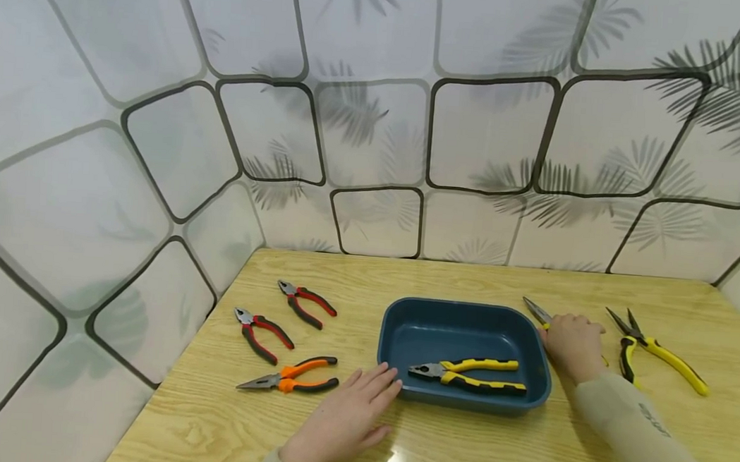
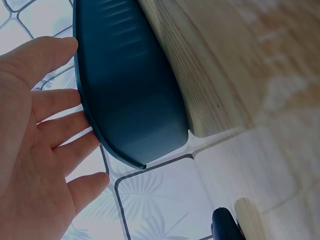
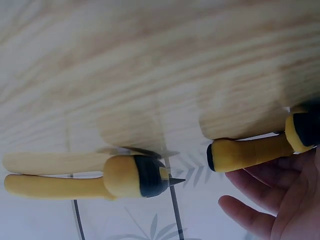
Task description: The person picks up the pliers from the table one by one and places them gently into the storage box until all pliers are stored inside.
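My left hand [image 1: 349, 410] rests at the near left corner of a dark blue tray [image 1: 445, 303], fingers spread. In the left wrist view its fingertips [image 2: 70, 47] touch the rim. Inside the tray lie yellow-and-black combination pliers [image 1: 453, 373], jaws pointing left. To the right of the tray, my right hand [image 1: 576, 346] grips yellow-handled long-nose pliers [image 1: 537, 311]. Their grey jaws point to the far left, and the hand hides most of the handles. The right wrist view shows a yellow handle [image 3: 252, 154] with fingers behind it.
Further right lie spread yellow-and-black long-nose pliers [image 1: 638, 338]. On the left are orange-and-black long-nose pliers [image 1: 287, 381] and two red-and-black pliers, one farther back [image 1: 292, 295] and one nearer [image 1: 248, 321]. Patterned walls [image 1: 375, 146] border the wooden table [image 1: 206, 419] behind and at the sides.
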The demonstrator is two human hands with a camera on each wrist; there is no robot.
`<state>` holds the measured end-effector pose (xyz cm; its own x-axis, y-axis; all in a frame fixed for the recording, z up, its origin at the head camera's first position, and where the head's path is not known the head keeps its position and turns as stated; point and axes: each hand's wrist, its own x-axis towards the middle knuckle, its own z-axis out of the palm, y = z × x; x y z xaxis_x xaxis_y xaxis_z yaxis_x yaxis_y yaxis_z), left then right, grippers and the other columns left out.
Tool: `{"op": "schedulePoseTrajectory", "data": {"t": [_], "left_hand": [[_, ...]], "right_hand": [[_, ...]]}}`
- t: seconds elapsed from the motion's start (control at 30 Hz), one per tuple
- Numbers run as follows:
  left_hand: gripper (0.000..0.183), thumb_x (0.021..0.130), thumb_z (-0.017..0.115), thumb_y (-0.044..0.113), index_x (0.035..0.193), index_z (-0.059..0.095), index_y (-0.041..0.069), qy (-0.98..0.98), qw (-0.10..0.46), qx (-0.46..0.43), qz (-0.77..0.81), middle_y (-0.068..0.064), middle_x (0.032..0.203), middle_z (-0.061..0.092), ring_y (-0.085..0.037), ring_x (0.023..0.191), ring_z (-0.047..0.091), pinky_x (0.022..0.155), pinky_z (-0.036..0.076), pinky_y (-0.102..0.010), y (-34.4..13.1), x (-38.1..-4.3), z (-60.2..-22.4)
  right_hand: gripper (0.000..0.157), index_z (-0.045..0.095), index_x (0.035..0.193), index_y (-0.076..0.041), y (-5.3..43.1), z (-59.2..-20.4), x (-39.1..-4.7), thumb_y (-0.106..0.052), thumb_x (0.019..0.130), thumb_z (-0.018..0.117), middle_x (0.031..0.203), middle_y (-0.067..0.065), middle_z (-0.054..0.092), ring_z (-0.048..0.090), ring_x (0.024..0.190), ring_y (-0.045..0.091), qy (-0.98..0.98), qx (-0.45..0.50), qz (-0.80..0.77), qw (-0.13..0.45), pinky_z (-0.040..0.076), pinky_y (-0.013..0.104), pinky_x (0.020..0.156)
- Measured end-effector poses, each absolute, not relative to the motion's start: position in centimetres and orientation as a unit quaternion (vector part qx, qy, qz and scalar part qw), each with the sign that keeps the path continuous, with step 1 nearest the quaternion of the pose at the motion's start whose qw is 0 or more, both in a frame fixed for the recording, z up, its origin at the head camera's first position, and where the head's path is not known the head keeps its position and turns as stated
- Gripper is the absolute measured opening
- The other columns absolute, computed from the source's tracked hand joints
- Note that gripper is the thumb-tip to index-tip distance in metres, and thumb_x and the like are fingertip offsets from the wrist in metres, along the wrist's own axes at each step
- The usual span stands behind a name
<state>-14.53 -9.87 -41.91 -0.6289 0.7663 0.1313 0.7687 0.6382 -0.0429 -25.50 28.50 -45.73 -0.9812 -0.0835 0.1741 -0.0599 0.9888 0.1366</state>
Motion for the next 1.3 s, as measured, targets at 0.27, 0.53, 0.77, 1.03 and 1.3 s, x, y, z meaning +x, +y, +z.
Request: {"op": "schedulePoseTrajectory", "data": {"t": [0.27,0.53,0.77,1.03,1.3], "left_hand": [[0.057,0.085,0.057,0.038,0.131,0.043,0.009,-0.902,0.071,-0.427,-0.012,-0.009,0.137,0.036,-0.021,0.128,0.026,0.094,0.034,-0.044,-9.9,-14.5,-41.9],[0.057,0.085,0.057,0.038,0.131,0.043,0.008,-0.903,0.068,-0.425,-0.01,-0.009,0.137,0.036,-0.022,0.128,0.027,0.094,0.035,-0.044,-10.0,-14.4,-41.9],[0.057,0.085,0.056,0.038,0.131,0.043,0.009,-0.906,0.062,-0.419,-0.013,-0.009,0.137,0.036,-0.022,0.128,0.026,0.094,0.034,-0.044,-9.9,-14.3,-41.9],[0.057,0.085,0.057,0.038,0.131,0.043,0.008,-0.904,0.062,-0.422,-0.014,-0.009,0.137,0.036,-0.022,0.128,0.026,0.094,0.034,-0.044,-9.9,-14.4,-41.9],[0.057,0.084,0.058,0.037,0.131,0.043,0.008,-0.902,0.069,-0.426,-0.016,-0.01,0.137,0.036,-0.022,0.128,0.026,0.094,0.034,-0.044,-9.8,-14.5,-41.9]], "right_hand": [[0.044,0.053,0.072,0.015,28.4,-46.2,-25.2,-0.027,0.086,0.053,0.068,0.032,0.053,0.051,0.06,0.046,-0.992,0.034,-0.067,0.097,0.039,0.064,0.054],[0.046,0.052,0.072,0.015,28.0,-46.1,-24.1,-0.029,0.085,0.055,0.065,0.031,0.052,0.051,0.054,0.045,-0.987,0.054,-0.064,0.134,0.039,0.063,0.049],[0.044,0.05,0.071,0.014,27.9,-46.1,-23.7,-0.028,0.085,0.055,0.061,0.027,0.05,0.05,0.05,0.044,-0.986,0.057,-0.062,0.141,0.039,0.062,0.046],[0.041,0.045,0.066,0.008,28.0,-46.5,-23.4,-0.027,0.085,0.056,0.054,0.019,0.044,0.047,0.044,0.036,-0.987,0.055,-0.067,0.138,0.04,0.053,0.039],[0.038,0.042,0.063,0.004,28.2,-46.4,-23.0,-0.023,0.084,0.057,0.053,0.014,0.041,0.045,0.044,0.033,-0.987,0.058,-0.037,0.144,0.038,0.044,0.034]]}}
